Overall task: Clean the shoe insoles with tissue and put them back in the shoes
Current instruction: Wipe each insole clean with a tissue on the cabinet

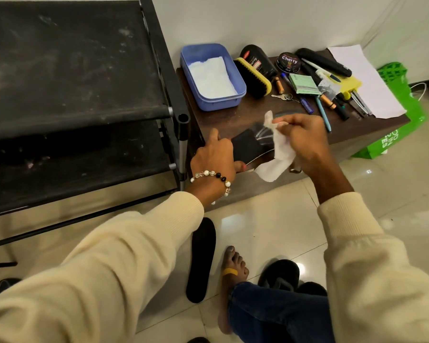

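You are mid-wipe: your left hand (212, 157) holds the flat black foam insole (248, 147) on the dark brown wooden table (233, 115), and your right hand (305, 137) pinches a crumpled white tissue (279, 152) over it. Next, press the tissue along it. A second black insole (201, 258) lies below the table on glossy tile floor (270, 219), beside a black shoe (279, 273).

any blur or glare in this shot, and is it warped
Head view: the right hand and tissue are motion-blurred; lamp glare spots the floor tiles; wide-angle warp bends the rack and stretches the sleeves at the edges.
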Motion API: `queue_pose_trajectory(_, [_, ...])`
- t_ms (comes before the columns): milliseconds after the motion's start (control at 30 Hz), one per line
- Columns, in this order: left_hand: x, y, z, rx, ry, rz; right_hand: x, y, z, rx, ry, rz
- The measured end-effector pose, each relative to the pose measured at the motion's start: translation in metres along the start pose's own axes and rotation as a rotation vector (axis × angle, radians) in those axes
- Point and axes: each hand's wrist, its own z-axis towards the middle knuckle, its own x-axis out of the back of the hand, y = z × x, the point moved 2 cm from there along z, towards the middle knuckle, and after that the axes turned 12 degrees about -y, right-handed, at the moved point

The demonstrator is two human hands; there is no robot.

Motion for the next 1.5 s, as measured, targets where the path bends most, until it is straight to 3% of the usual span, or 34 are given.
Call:
queue_pose_trajectory(67, [-0.001,0.001,0.000,0.000,-0.001,0.006,0.013,0.005,-0.003,-0.113,0.051,0.394])
queue_pose_trajectory(133, [-0.001,0.001,0.001,0.004,-0.005,0.012,0.016,0.011,-0.004,-0.159,0.046,0.501])
queue_pose_trajectory(233, [0.000,0.003,0.000,0.020,-0.006,0.022,0.013,0.022,-0.002,-0.137,0.034,0.117])
queue_pose_trajectory(333, [0.000,0.008,-0.004,0.041,-0.014,0.042,0.006,0.020,0.004,0.012,0.029,-0.335])
queue_pose_trajectory(500, [0.002,0.012,-0.006,0.052,0.001,0.061,-0.016,0.022,0.006,0.233,-0.156,-0.973])
queue_pose_trajectory(633, [0.004,0.013,-0.006,0.059,-0.005,0.064,-0.019,0.021,0.003,0.305,-0.256,-0.950])
queue_pose_trajectory(833, [0.004,0.013,-0.007,0.054,-0.002,0.063,-0.019,0.024,0.009,0.233,-0.138,-1.062])
queue_pose_trajectory(1000, [0.004,0.011,-0.005,0.049,-0.003,0.061,-0.035,0.015,0.007,0.324,-0.315,-1.170])
queue_pose_trajectory(1167, [0.004,0.011,-0.005,0.050,-0.015,0.058,-0.017,0.021,0.008,0.159,-0.151,-1.109])
queue_pose_trajectory(1367, [0.004,0.009,-0.004,0.045,-0.012,0.053,-0.029,0.014,0.001,0.332,-0.354,-1.131])
queue_pose_trajectory(1500, [0.004,0.009,-0.003,0.044,-0.015,0.057,-0.010,0.025,0.008,0.151,-0.160,-1.012])
